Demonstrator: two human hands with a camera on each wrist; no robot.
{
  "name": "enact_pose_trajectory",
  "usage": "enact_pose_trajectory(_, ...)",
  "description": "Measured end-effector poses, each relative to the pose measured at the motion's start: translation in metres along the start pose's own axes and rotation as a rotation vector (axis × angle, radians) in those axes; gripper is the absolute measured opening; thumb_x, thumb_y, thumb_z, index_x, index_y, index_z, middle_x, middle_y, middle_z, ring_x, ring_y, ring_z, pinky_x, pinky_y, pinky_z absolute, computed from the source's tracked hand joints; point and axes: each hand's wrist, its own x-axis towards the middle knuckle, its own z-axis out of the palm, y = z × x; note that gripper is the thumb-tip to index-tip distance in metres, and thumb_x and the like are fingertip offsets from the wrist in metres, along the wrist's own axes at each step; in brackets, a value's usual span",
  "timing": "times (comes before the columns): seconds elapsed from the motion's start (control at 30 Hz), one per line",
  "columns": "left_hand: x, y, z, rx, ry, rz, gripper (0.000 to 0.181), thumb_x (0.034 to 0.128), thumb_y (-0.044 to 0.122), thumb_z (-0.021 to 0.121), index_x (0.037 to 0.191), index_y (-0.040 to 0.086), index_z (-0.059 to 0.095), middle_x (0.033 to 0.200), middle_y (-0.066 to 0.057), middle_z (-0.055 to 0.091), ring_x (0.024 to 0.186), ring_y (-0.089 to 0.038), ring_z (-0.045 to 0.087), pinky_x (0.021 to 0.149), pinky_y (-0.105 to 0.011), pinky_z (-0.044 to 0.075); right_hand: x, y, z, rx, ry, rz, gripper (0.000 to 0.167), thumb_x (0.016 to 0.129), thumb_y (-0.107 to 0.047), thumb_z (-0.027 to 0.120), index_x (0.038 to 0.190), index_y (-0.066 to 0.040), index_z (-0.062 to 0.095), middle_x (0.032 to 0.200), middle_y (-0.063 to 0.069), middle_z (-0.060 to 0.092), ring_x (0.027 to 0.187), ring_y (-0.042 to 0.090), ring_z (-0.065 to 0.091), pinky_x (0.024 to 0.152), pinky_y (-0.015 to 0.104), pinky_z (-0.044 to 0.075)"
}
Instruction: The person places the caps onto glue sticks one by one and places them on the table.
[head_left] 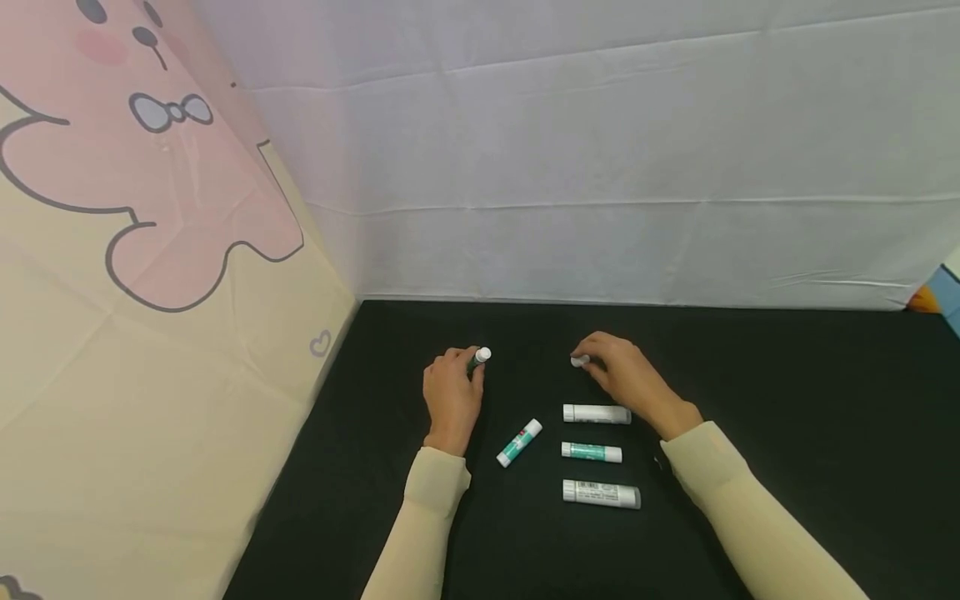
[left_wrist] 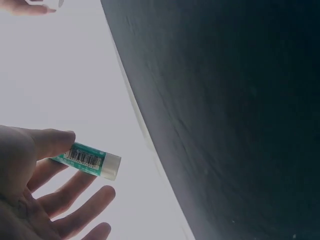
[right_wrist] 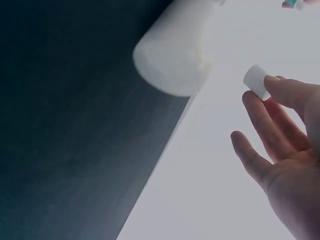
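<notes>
My left hand (head_left: 454, 398) pinches a small green-and-white glue stick (left_wrist: 86, 159) between thumb and fingers; a barcode shows on its label. Its white end (head_left: 483, 354) points up and to the right in the head view. Across from it, my right hand (head_left: 624, 373) holds a small white cap (right_wrist: 256, 81) by thumb and fingertips, apart from the stick. Below the hands, another green-and-white glue stick (head_left: 519, 442) lies slanted on the black table. To its right lie a white tube (head_left: 597, 414), a green-and-white glue stick (head_left: 592, 452) and a larger white tube (head_left: 602, 493), one below another.
A black cloth (head_left: 810, 467) covers the table. White sheeting (head_left: 600, 150) hangs along its back edge, and a cream sheet with a pink cartoon animal (head_left: 180, 183) stands at the left. A blue and orange patch (head_left: 937, 296) shows at the far right corner.
</notes>
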Motion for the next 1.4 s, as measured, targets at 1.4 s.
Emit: enact_pose_trajectory(1.4, -0.034, 0.05, -0.003, 0.107, -0.129, 0.233, 0.027, 0.0907, 0.02, 0.085, 0.118, 0.018, 0.082, 0.108, -0.001, 0.076, 0.102, -0.024, 0.07, 0.099, -0.047, 0.052, -0.033, -0.026, -0.003, -0.082, 0.229, -0.498, 0.041, 0.07, 0.016, 0.087, 0.106, -0.001, 0.079, 0.11, 0.011, 0.075, 0.101, 0.028, 0.071, 0.097, 0.058, 0.055)
